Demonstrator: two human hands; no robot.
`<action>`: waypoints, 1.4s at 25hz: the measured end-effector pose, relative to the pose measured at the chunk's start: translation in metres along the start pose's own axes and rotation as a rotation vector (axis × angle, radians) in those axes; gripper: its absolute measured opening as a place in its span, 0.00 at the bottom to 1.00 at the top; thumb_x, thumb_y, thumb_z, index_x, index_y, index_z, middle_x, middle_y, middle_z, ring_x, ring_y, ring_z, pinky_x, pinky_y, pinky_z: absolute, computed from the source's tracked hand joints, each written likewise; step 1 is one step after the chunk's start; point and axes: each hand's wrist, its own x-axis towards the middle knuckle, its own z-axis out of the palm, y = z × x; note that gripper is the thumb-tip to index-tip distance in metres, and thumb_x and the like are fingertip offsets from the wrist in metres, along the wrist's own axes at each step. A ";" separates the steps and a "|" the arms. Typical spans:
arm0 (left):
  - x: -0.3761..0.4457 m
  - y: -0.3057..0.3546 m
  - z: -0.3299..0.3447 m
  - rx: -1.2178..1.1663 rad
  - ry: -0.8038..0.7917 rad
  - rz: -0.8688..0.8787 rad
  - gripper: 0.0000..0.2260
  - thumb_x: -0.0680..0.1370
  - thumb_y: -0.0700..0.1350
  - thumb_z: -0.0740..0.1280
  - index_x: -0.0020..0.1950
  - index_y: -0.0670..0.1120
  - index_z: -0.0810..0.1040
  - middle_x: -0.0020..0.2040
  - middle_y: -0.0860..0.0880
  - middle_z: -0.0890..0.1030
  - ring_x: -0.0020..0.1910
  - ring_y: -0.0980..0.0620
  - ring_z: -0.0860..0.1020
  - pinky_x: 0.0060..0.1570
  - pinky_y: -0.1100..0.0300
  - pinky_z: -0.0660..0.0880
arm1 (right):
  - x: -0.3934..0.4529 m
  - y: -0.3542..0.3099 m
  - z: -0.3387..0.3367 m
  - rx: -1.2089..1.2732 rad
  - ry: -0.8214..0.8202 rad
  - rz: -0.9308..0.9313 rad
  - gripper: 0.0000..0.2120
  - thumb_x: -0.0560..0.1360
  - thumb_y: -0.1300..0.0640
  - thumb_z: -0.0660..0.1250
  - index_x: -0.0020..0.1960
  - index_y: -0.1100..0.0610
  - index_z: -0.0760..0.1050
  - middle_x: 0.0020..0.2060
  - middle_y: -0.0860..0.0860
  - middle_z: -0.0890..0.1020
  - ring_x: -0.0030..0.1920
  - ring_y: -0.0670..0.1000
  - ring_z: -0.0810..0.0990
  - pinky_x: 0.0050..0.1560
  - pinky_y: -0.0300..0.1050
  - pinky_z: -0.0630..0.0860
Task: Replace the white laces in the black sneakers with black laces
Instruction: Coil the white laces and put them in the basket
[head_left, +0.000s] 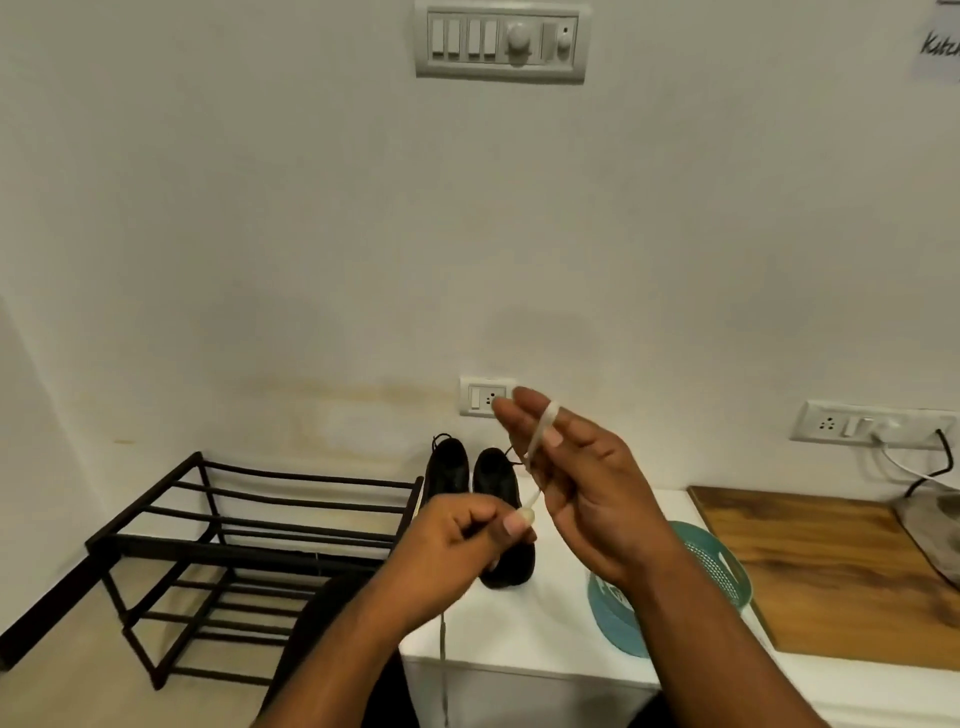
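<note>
I am winding a white lace (540, 434) around my right hand (587, 483), whose fingers are standing mostly straight with the lace looped over two of them. My left hand (457, 540) is pinching the lace between thumb and curled fingers, and the loose tail is hanging down past the near edge of the white counter (545, 629). The sneakers (480, 493) are sitting side by side on the counter at the far side, by the wall, partly behind my hands; thin dark laces seem to be showing at their tops, so I judge the relacing done and this to be tidying the removed lace. Next I am expecting to finish the coil and set it down, perhaps in the teal basket (722, 566) on the right, keeping the loops from slipping off.
</note>
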 end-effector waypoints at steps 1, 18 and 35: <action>0.003 0.006 -0.007 -0.011 0.031 0.007 0.10 0.72 0.56 0.70 0.41 0.51 0.85 0.36 0.50 0.83 0.37 0.54 0.80 0.41 0.58 0.77 | 0.001 0.003 -0.006 -0.246 -0.053 0.057 0.15 0.79 0.62 0.60 0.62 0.54 0.78 0.59 0.51 0.82 0.65 0.48 0.77 0.67 0.45 0.72; 0.007 0.017 -0.013 0.138 0.023 -0.010 0.14 0.73 0.59 0.67 0.42 0.50 0.83 0.34 0.55 0.80 0.33 0.59 0.77 0.39 0.62 0.75 | 0.005 -0.002 -0.018 0.212 -0.077 0.056 0.22 0.75 0.56 0.67 0.68 0.57 0.74 0.69 0.51 0.74 0.71 0.51 0.70 0.74 0.52 0.60; 0.030 0.012 0.007 -0.265 0.189 -0.141 0.11 0.79 0.46 0.66 0.41 0.44 0.83 0.27 0.51 0.69 0.25 0.57 0.63 0.26 0.64 0.61 | 0.012 0.004 -0.008 0.263 0.039 -0.066 0.20 0.74 0.57 0.65 0.65 0.61 0.76 0.64 0.58 0.78 0.68 0.54 0.73 0.69 0.47 0.68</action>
